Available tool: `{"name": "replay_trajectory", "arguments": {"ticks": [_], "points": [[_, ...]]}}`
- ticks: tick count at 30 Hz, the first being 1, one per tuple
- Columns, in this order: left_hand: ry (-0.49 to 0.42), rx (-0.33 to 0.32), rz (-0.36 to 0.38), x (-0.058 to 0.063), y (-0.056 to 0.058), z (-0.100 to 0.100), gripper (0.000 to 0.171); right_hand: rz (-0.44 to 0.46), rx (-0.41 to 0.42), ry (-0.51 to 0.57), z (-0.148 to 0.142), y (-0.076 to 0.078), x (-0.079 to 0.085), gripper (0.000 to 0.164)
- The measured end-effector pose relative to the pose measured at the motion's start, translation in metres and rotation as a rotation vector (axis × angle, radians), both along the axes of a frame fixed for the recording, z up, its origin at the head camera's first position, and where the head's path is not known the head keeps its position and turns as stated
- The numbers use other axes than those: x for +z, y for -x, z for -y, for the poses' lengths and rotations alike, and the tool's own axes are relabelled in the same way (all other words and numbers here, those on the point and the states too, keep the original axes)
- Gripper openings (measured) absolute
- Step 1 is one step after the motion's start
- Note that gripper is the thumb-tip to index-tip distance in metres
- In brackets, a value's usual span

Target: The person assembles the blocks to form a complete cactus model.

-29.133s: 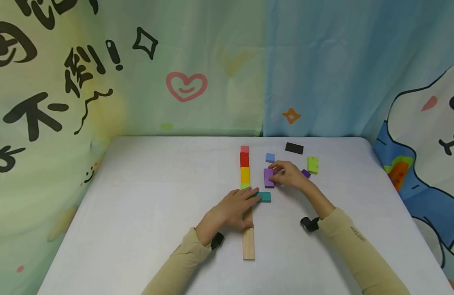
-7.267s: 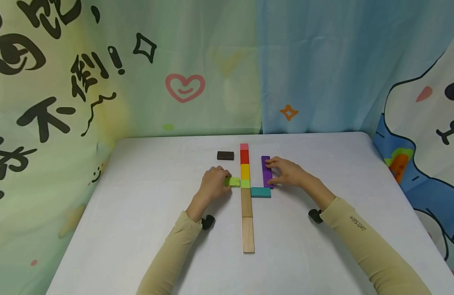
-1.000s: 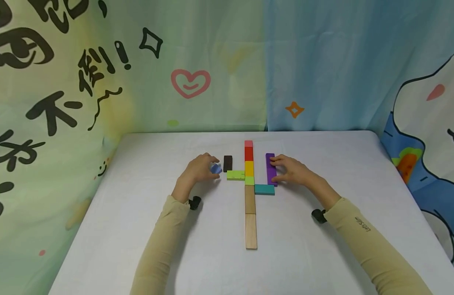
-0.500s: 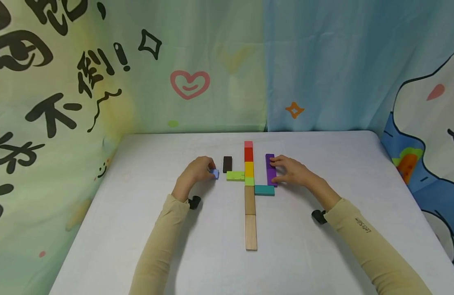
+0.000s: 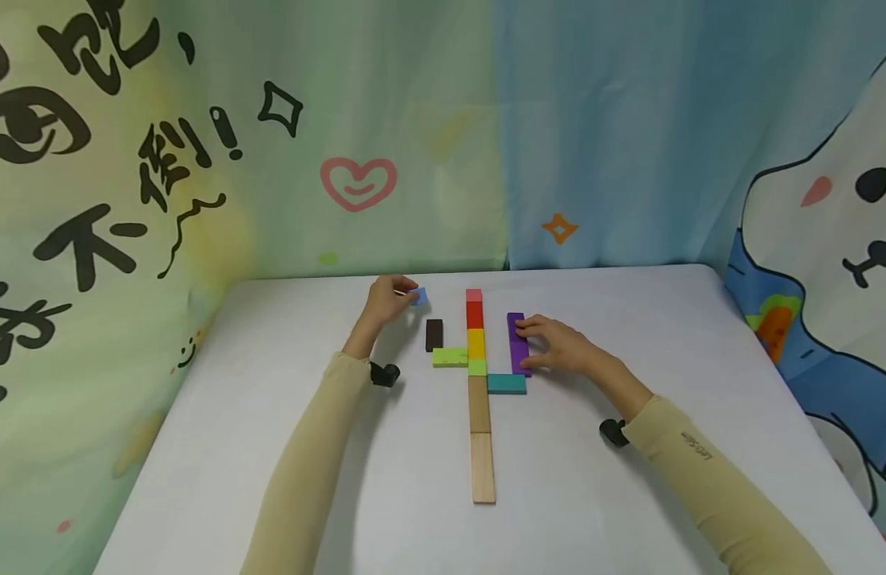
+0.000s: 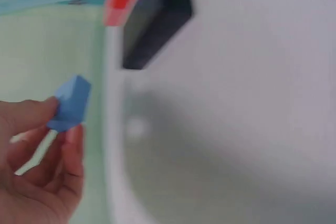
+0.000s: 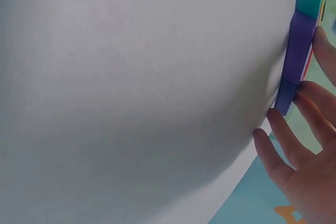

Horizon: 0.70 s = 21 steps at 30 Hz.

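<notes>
My left hand [image 5: 387, 302] pinches a small blue block [image 5: 419, 296] between thumb and fingers, up near the table's far edge. In the left wrist view this blue block [image 6: 72, 103] is raised above the tabletop. My right hand [image 5: 558, 345] rests its thumb and fingertips against two purple blocks [image 5: 517, 342] laid end to end. The right wrist view shows its fingers spread loosely along the purple blocks [image 7: 298, 51]. A teal block [image 5: 506, 384] lies crosswise at their near end.
A central column holds a pink block [image 5: 474, 295], red block [image 5: 474, 315], yellow block [image 5: 476, 344], lime block [image 5: 477, 367] and two wooden planks [image 5: 479, 405]. Left of it lie a lime block [image 5: 450, 357] and a black block [image 5: 434, 335]. A printed curtain [image 5: 414, 136] hangs behind.
Since the oldest frame, the black, lime and blue blocks have gone from right to left of the column. In the last half second, my left hand moved the blue block toward the far edge.
</notes>
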<state>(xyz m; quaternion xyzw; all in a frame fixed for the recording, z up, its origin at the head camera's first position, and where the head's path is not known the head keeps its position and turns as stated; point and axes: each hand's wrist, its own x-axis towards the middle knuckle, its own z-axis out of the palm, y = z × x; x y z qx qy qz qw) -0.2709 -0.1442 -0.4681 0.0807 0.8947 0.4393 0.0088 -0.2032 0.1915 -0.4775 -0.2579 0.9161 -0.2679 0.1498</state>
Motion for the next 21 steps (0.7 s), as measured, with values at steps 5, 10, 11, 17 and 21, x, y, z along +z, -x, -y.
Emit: {"name": "replay_trajectory", "arguments": {"ticks": [5, 10, 11, 17, 21], "points": [[-0.044, 0.044, 0.097, -0.018, 0.012, -0.008, 0.021, 0.005, -0.007, -0.008, 0.005, 0.0, 0.0, 0.062], [-0.035, 0.051, 0.117, -0.027, 0.012, -0.015, 0.021, 0.003, -0.005, -0.006, 0.005, -0.002, 0.001, 0.062], [-0.031, 0.05, 0.108, -0.028, 0.011, -0.016, 0.021, 0.001, -0.007, -0.006, 0.004, -0.002, 0.001, 0.062], [-0.012, 0.035, 0.088, -0.03, 0.01, -0.018, 0.021, 0.004, -0.017, -0.013, 0.002, -0.003, 0.002, 0.062], [-0.016, 0.013, 0.105, -0.031, 0.009, -0.019, 0.021, 0.004, -0.014, -0.015, 0.001, -0.003, 0.003, 0.062]]}}
